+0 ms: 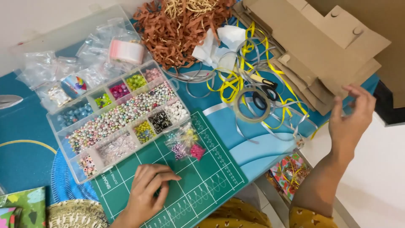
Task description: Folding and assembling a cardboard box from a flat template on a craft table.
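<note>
One left hand [145, 190] was laid, fingers curled, on one green mat [202, 185]; one right hand [350, 120], fingers loosely spread, was raised beside the flat cardboard sheets [320, 46], holding nothing.

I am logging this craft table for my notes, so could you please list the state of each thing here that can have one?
Bead organiser box: lid open, compartments filled.
Small bead bags: lying on the green cutting mat.
Tape roll: lying flat.
Scissors: lying among ribbons, seemingly closed.
Flat cardboard: unassembled, stacked.
Left hand: palm down on mat, holding nothing visible.
Right hand: raised beside cardboard, fingers loosely open.
</note>
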